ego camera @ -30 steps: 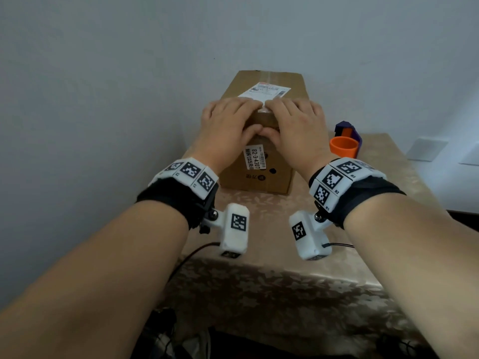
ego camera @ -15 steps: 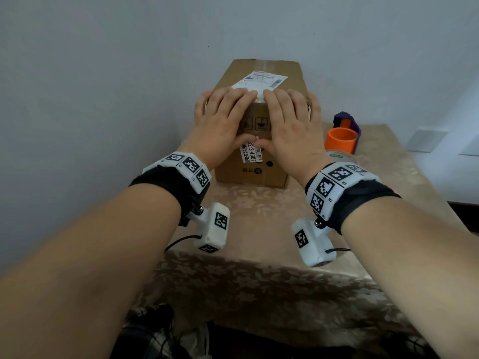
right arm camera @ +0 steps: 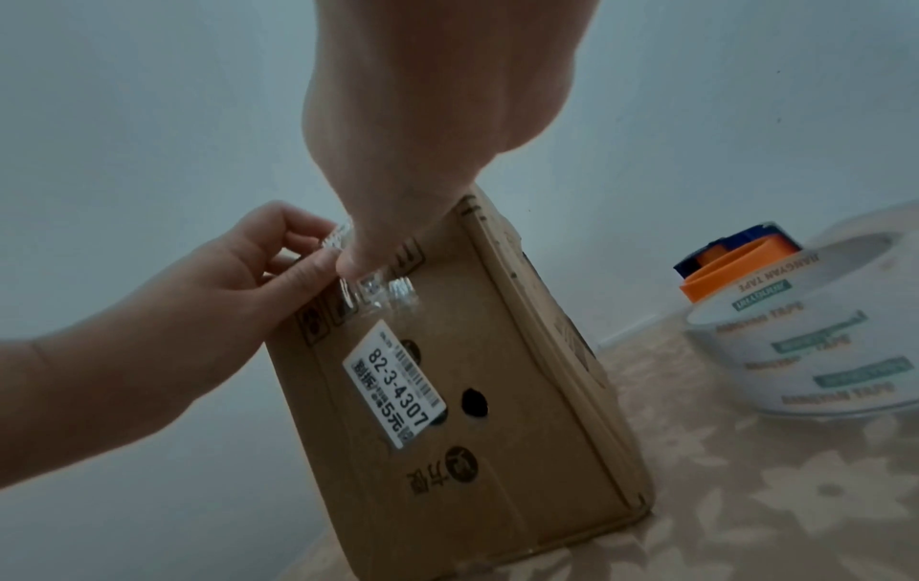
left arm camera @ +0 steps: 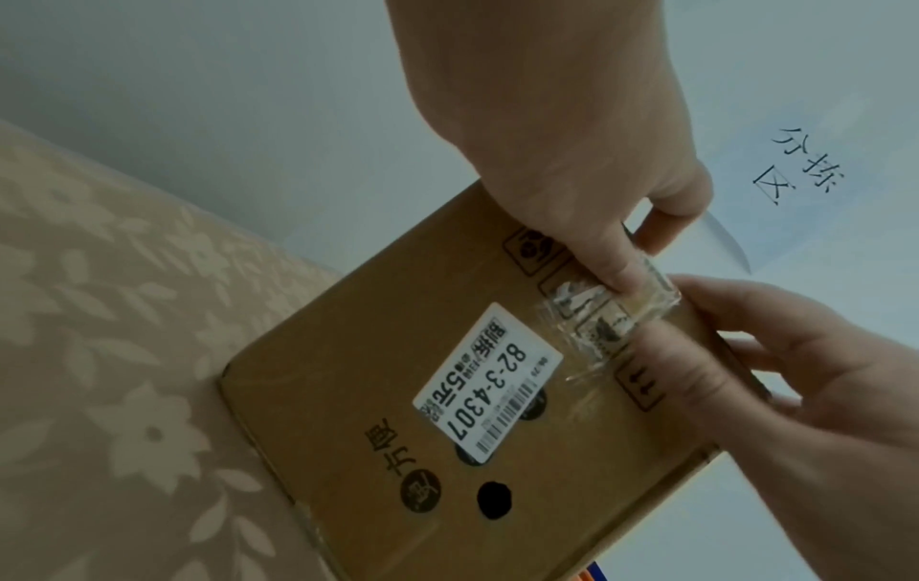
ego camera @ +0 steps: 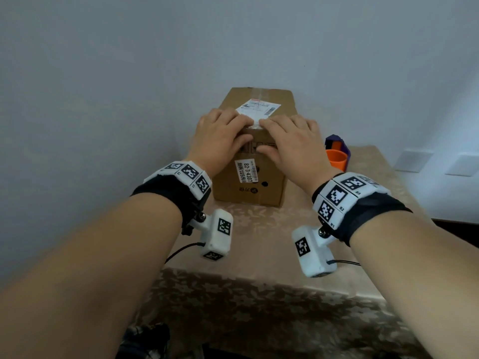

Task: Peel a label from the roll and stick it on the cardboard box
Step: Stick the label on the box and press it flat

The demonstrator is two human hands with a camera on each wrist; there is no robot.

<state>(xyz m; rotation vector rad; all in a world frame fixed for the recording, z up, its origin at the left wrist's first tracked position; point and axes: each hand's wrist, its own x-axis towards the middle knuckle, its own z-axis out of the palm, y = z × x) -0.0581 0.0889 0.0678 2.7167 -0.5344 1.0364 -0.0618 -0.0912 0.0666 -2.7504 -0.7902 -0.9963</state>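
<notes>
Both hands flat on the cardboard box, pressing at its top front edge.

The cardboard box (ego camera: 250, 182) stands upright on the counter (ego camera: 259, 229) against the wall, brown, with a white label (ego camera: 259, 107) on top folding over the front edge and a smaller printed sticker (ego camera: 247, 171) on the front face. Left hand (ego camera: 220, 141) and right hand (ego camera: 290, 143) lie side by side, fingers (ego camera: 238, 120) fairly straight and close together on the top, thumbs down on the front, gripping nothing. The left wrist view shows crinkled clear tape (left arm camera: 596, 310) under both thumb tips, hidden from the head view. The right wrist view alone shows a big tape roll (right arm camera: 820, 326) beside the orange dispenser (right arm camera: 731, 267).
</notes>
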